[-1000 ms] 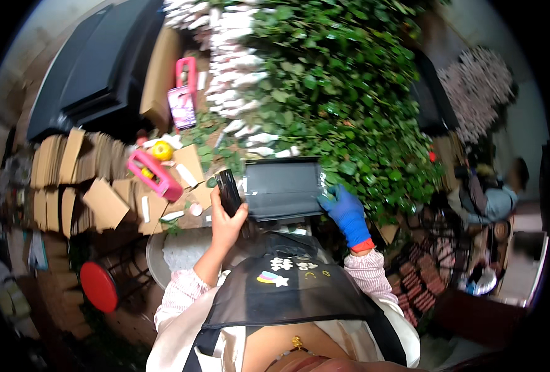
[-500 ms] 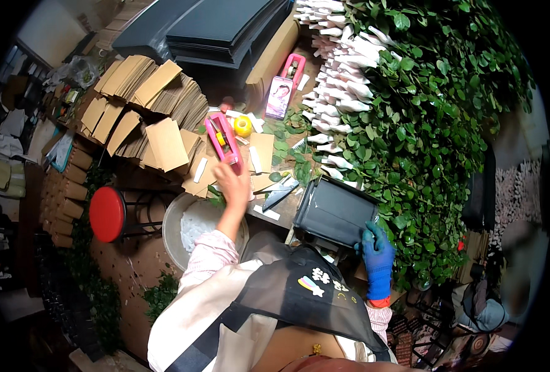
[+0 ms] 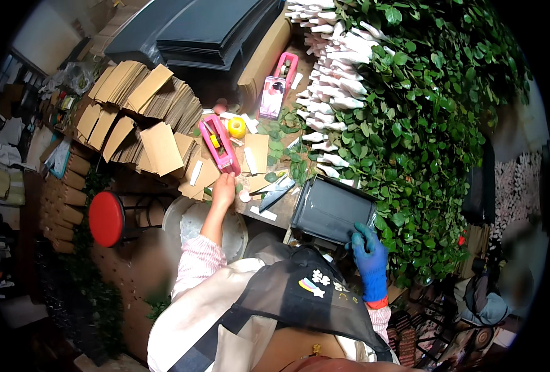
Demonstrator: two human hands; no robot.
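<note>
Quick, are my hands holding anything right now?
Left hand: at the pink tape dispenser; grip can't be told.
Right hand: partly curled, at the black tray; grip can't be told.

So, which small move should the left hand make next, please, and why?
Probably the left hand should draw a strip from the nearer pink tape dispenser: it is at the dispenser's near end, while the gloved right hand is at the dark tray's right side. Whether tape is already pinched is too small to tell.
</note>
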